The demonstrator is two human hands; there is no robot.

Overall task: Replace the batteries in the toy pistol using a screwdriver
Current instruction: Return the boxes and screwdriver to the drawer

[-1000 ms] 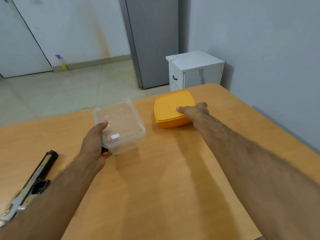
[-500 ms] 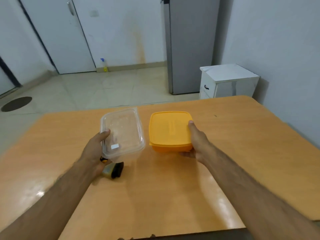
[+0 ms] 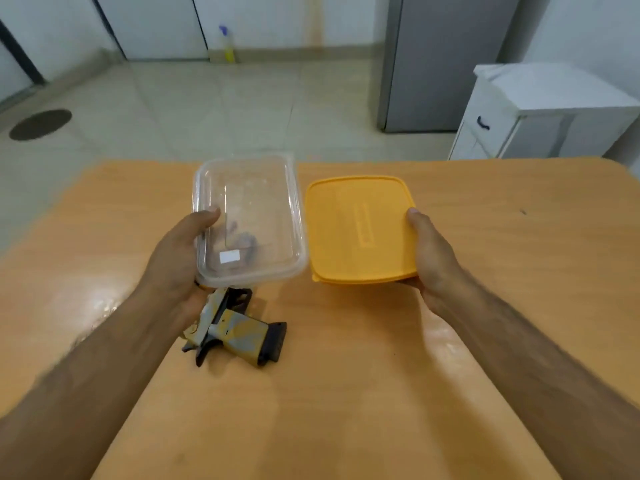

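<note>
My left hand [image 3: 176, 268] grips the near left edge of a clear plastic container [image 3: 249, 216], held just above the table; small dark items show blurred through its base. A bit of yellow and black peeks under that hand; I cannot tell what it is. My right hand [image 3: 431, 258] holds the right side of a yellow lidded box [image 3: 360, 230], lifted at its near edge. The toy pistol [image 3: 235, 330], grey and tan camouflage with a black grip end, lies flat on the wooden table [image 3: 346, 393] below the clear container, partly under my left wrist.
A white bedside cabinet [image 3: 547, 112] stands past the table's far right corner, beside a grey fridge [image 3: 443, 64]. A spray bottle [image 3: 227, 45] stands on the tiled floor by the far wall. A dark round floor cover [image 3: 40, 124] lies at left.
Both containers have come nearer to me. The pistol, mostly hidden before, now shows under my left hand. My right hand went from the box's lid to gripping its right side.
</note>
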